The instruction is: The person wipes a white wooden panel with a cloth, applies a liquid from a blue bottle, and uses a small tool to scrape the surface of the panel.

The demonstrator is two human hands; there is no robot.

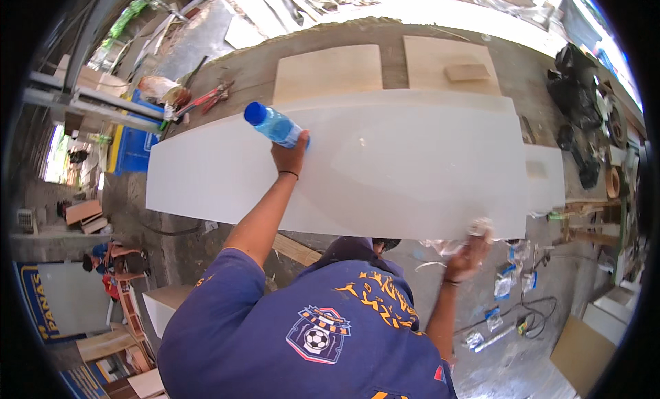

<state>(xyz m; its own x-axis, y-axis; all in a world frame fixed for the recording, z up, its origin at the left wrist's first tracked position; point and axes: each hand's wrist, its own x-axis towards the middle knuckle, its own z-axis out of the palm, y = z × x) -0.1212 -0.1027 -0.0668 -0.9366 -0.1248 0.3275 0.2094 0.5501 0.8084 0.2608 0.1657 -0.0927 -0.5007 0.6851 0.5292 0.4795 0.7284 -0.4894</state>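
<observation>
A long white panel with a smooth, glossy face lies across the bench in front of me. My left hand is wrapped round the lower part of a clear blue plastic bottle. The bottle tilts over the panel, its blue cap on and pointing up and left. At the panel's near right edge, my right hand is closed on a crumpled whitish cloth, which meets the panel's surface. The fingertips are partly hidden by the cloth.
Two pale boards lie beyond the panel, one carrying a small wood block. Red-handled pliers lie at far left, near a blue bin. A black plastic bag sits at right. Cables and packets litter the floor; another person is at left.
</observation>
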